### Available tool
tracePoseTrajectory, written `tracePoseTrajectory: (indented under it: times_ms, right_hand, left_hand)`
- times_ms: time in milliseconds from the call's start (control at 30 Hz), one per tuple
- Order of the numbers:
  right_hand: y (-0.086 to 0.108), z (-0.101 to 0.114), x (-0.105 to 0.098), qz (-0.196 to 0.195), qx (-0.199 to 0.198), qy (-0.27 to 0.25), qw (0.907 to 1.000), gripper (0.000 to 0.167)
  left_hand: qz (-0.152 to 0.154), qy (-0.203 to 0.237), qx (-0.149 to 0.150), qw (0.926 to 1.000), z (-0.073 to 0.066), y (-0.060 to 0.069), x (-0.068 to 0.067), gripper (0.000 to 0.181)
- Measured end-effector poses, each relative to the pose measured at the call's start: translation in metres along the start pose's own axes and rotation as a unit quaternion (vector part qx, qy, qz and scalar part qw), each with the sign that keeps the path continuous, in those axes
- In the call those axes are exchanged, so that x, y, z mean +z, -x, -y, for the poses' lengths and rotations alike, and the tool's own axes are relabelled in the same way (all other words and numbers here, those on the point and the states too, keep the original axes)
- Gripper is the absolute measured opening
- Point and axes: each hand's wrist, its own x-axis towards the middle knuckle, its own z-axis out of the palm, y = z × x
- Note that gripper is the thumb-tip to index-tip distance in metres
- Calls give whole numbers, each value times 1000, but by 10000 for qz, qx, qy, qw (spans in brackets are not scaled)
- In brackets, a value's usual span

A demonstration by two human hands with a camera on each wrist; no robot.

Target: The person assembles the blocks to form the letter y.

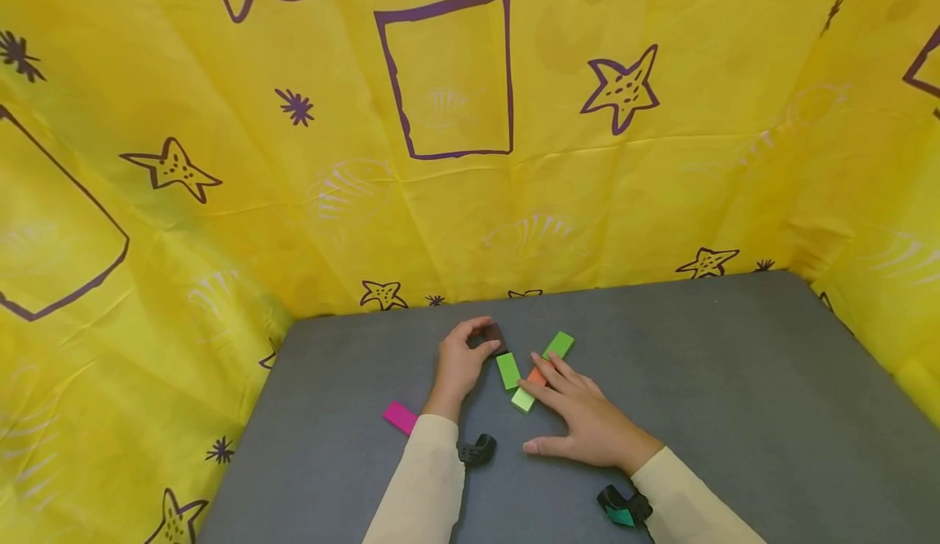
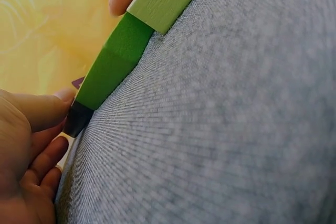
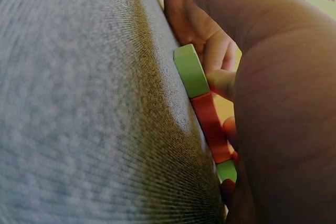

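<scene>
My left hand pinches a dark brown block between thumb and fingers at the upper end of a short row. A green block adjoins it, and below that lies a light green block. From there an orange block and another green block slant up to the right, forming a V. Spread loosely, the right hand touches this slanted side with its fingertips, its thumb held apart. In the left wrist view the dark block meets the green block's end.
A magenta block lies by the left forearm, partly covered by the sleeve. Grey cloth covers the table. Behind and at the sides hangs a yellow curtain with purple drawings. Each wrist wears a black strap.
</scene>
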Motion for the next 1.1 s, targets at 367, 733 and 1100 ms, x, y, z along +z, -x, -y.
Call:
tracePoseTrajectory:
  times_ms: [367,733,1100]
  right_hand:
    - [0,-1,1,-28,15,29,10000,94]
    - [0,-1,1,-31,12,14,10000,94]
    - [0,-1,1,-53,-16,18,10000,94]
  left_hand:
    - [117,4,16,9999,-2,0,0,40]
    - [169,30,-74,9998,-2,2,-1,41]
    - [160,82,-156,9997,2,0,0,39]
